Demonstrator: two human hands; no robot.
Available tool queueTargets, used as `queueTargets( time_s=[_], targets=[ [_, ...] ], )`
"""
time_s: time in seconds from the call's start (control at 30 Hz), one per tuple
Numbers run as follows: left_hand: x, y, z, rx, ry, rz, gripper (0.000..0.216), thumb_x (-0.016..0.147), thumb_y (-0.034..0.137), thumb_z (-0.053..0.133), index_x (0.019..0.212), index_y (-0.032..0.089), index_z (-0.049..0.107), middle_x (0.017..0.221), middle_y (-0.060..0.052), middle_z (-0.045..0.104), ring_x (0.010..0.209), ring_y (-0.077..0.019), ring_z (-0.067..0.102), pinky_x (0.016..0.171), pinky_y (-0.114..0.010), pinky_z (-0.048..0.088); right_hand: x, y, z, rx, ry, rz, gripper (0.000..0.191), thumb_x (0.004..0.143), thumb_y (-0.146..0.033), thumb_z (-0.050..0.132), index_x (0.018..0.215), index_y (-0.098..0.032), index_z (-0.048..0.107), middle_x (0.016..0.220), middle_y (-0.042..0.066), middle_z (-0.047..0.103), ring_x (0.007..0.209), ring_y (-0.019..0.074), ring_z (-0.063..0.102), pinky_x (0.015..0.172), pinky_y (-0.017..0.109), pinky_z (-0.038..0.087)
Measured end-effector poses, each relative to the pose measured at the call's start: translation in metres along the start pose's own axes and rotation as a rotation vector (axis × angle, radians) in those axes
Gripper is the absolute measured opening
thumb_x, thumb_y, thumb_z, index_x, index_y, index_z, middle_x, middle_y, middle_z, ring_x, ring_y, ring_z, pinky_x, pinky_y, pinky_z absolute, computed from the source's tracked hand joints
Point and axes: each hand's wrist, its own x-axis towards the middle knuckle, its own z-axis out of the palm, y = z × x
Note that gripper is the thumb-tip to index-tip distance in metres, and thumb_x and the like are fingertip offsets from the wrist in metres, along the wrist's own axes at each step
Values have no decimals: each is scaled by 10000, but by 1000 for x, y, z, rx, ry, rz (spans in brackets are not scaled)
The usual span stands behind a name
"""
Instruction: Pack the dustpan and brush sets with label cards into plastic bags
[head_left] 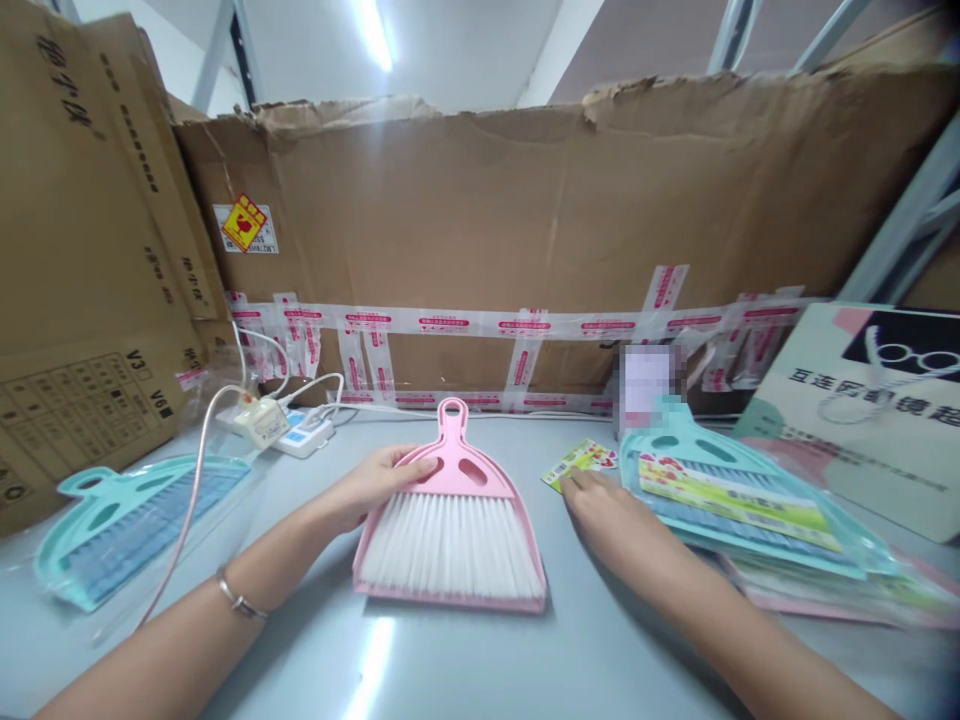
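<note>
A pink dustpan point(480, 470) with a white-bristled brush point(450, 545) nested in it lies on the grey table in front of me. My left hand point(375, 485) rests on its left upper edge, fingers curled over the brush's top. My right hand point(600, 500) reaches to the right of the dustpan, its fingers down on a small yellow-green printed card point(581, 460) that lies flat on the table. How its fingers are set is hard to see.
A stack of bagged teal dustpan sets point(720, 490) lies at the right, pink ones beneath. Another bagged teal set point(127, 520) lies at the left. A white power strip point(300, 435) with cables sits behind. Taped cardboard walls point(525, 230) enclose the table; a printed box point(870, 410) stands far right.
</note>
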Motion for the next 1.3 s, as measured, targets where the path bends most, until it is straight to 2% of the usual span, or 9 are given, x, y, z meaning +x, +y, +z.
queueTargets(
  time_s=[0.2, 0.37, 0.47, 0.53, 0.67, 0.83, 1.1, 1.23, 1.3],
  targets=[
    [4, -6, 1, -65, -9, -31, 392, 691, 461, 625, 924, 146, 620, 778, -33, 652, 696, -152, 580, 611, -228, 429, 9, -7, 1, -54, -67, 77, 281, 708, 50, 422, 744, -88, 664, 719, 173, 679, 696, 299, 650, 576, 338, 448],
    [3, -8, 0, -72, -8, -22, 389, 699, 463, 619, 937, 156, 632, 812, -37, 678, 719, -159, 601, 636, -237, 437, 14, 1, -6, 52, 107, 58, 234, 796, -86, 423, 842, -143, 645, 834, 131, 672, 818, 252, 622, 689, 335, 433],
    [6, -12, -1, -103, 34, -56, 428, 680, 469, 634, 962, 147, 621, 830, -54, 688, 726, -181, 616, 630, -253, 448, 4, 4, -18, 567, 363, 119, 216, 822, -277, 430, 934, -195, 596, 682, 43, 651, 682, 190, 605, 668, 303, 432],
    [9, -17, 0, -117, 58, -72, 435, 671, 476, 637, 948, 141, 620, 829, -61, 692, 705, -184, 620, 610, -254, 449, -5, 1, -24, 1013, 470, 74, 221, 781, -368, 461, 849, -213, 602, 633, 32, 627, 615, 180, 581, 616, 297, 430],
    [15, -27, 4, -138, 61, -74, 417, 664, 497, 636, 857, 128, 626, 779, -66, 691, 651, -173, 617, 569, -241, 440, -19, -14, -28, 1437, 240, -182, 302, 708, -481, 486, 611, -224, 612, 609, 52, 607, 577, 184, 551, 551, 306, 418],
    [15, -27, 9, -176, 62, -99, 442, 697, 535, 586, 866, 127, 606, 736, -62, 685, 642, -165, 621, 595, -260, 463, -12, -27, -23, 1221, -59, -185, 143, 695, -344, 591, 659, -206, 575, 650, 2, 602, 615, 135, 528, 596, 263, 409],
    [5, -14, 11, -146, -127, 5, 505, 644, 287, 713, 1098, 151, 540, 911, -88, 691, 773, -191, 647, 718, -309, 491, -1, -21, -12, 959, -16, -109, 84, 758, -251, 491, 742, -196, 553, 661, -16, 556, 604, 124, 481, 574, 238, 361],
    [3, -12, 13, -92, -112, 27, 633, 568, 195, 753, 1148, 154, 505, 961, -90, 682, 796, -210, 648, 724, -331, 500, -2, -25, -10, 947, 5, -68, 100, 751, -261, 489, 807, -201, 546, 648, -20, 512, 587, 130, 467, 583, 253, 373],
    [3, -9, 13, -95, -77, 48, 611, 567, 192, 751, 1131, 157, 517, 954, -82, 685, 797, -214, 649, 721, -330, 505, -1, -25, -7, 971, 145, 27, 250, 700, -299, 560, 927, -201, 527, 738, -2, 517, 661, 152, 488, 658, 292, 406]
  ],
)
